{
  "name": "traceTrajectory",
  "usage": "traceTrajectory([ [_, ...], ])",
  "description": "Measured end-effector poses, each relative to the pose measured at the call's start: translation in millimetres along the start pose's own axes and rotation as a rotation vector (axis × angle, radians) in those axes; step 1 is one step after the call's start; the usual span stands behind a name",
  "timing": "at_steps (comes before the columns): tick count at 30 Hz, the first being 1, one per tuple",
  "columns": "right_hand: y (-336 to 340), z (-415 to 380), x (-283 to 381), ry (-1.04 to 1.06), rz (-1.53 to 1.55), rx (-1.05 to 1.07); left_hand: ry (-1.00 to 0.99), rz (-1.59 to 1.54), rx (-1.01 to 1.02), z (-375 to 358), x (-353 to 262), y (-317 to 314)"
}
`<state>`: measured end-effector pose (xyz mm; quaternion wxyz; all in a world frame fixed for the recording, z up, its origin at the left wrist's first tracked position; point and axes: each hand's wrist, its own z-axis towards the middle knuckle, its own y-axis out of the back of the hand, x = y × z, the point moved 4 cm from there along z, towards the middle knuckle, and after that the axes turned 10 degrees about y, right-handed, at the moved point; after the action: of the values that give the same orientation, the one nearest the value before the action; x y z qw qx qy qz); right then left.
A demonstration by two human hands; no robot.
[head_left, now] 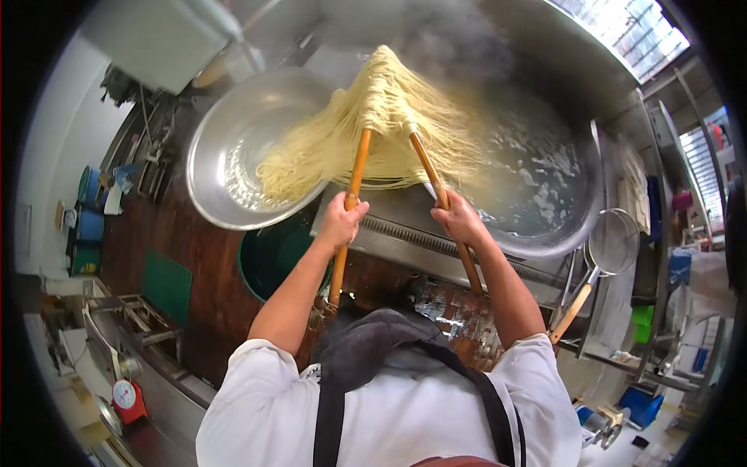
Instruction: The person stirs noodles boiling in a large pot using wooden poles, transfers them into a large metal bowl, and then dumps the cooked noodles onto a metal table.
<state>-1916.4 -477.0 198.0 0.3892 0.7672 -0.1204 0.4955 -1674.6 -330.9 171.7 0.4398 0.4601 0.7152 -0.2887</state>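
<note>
Left hand (340, 222) and right hand (461, 219) each clenched on a wooden stick (354, 183), noodles (373, 128) draped high, probably draining toward left steel basin (210, 167), beside steaming wok (560, 226).

Noodles (373, 132) hang on 2 sticks (352, 194) — basin (226, 140) left, steaming wok (545, 179) right, strainer (613, 243) beyond.
</note>
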Motion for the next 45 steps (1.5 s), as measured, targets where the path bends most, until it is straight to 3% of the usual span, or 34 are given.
traceTrajectory([
  [3,-38,10,65,-0.075,0.045,0.056,-0.042,-0.008,-0.071,-17,-20,63],
  [6,-81,38,101,0.093,-0.144,0.006,-0.018,-0.087,-0.086,-29,-32,122],
  [11,-153,76,150,0.140,-0.227,0.088,0.022,-0.167,-0.146,-29,-17,190],
  [16,-232,108,121,0.230,-0.418,0.106,0.150,-0.183,-0.255,10,50,222],
  [19,-242,105,70,0.097,-0.606,0.309,0.319,-0.005,-0.236,32,102,245],
  [21,-208,73,61,0.109,-0.714,0.272,0.370,0.330,-0.254,16,118,266],
  [23,-164,54,39,0.124,-0.805,0.260,0.224,0.710,-0.259,11,162,322],
  [26,-65,5,34,0.203,-0.886,0.287,0.380,0.603,-0.177,-80,110,370],
  [27,-26,-12,44,-0.019,-0.896,0.327,0.205,0.779,-0.126,-102,97,399],
  [29,53,-49,54,-0.112,-0.894,0.362,0.392,0.984,-0.179,-173,26,411],
  [30,90,-67,57,-0.165,-0.900,0.388,0.497,1.094,-0.205,-207,-23,390],
  [32,162,-101,43,-0.069,-0.754,0.332,0.562,1.137,-0.353,-251,-55,390],
  [35,253,-129,-6,-0.134,-0.453,0.102,0.390,0.948,-0.548,-263,-91,331],
  [36,284,-127,-31,-0.069,-0.460,0.022,0.279,0.805,-0.494,-247,-89,301],
  [38,335,-111,-62,-0.200,-0.613,-0.105,0.088,0.564,-0.427,-200,-89,203],
  [39,361,-98,-90,-0.213,-0.660,-0.143,0.431,0.268,-0.281,-182,-109,128],
  [44,433,-10,-160,-0.207,-1.034,-0.193,0.702,0.094,0.313,-100,-71,-52],
  [45,438,9,-174,-0.220,-1.034,-0.167,0.747,0.051,0.353,-86,-65,-74],
])
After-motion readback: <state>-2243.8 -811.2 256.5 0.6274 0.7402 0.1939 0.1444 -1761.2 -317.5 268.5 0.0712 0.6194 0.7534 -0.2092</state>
